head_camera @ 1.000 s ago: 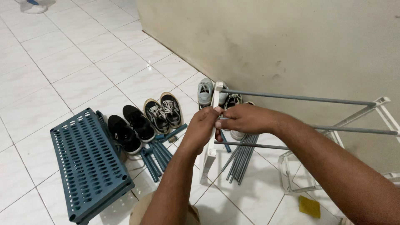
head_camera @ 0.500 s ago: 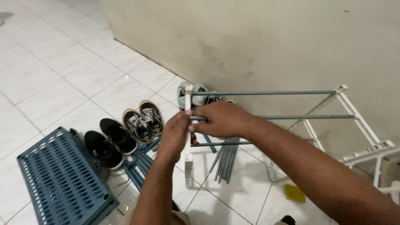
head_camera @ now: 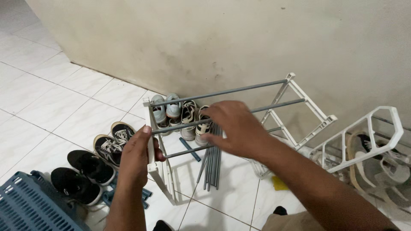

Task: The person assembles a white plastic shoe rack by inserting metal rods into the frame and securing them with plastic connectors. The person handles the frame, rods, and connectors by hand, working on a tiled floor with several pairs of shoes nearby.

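Note:
My left hand (head_camera: 136,155) grips the near white side frame (head_camera: 155,167) of a partly built shoe rack. Three grey rods (head_camera: 222,92) run from that frame to a second white side frame (head_camera: 302,101) by the wall. My right hand (head_camera: 234,126) hovers over the middle rod with its fingers spread and nothing in it. A bundle of loose grey rods (head_camera: 210,159) lies on the tiled floor under the rack.
Several pairs of shoes sit on the floor: light sneakers (head_camera: 170,108) by the wall, black shoes (head_camera: 82,172) at left. A blue perforated shelf panel (head_camera: 26,208) lies lower left. Another white frame (head_camera: 362,139) and a fan (head_camera: 385,170) are at right. A yellow scrap (head_camera: 279,183) lies on the tiles.
My right hand has let go of the rod end at the near frame and lifted open. My left hand stays on the frame. The view has swung right, bringing the fan and far frame into sight.

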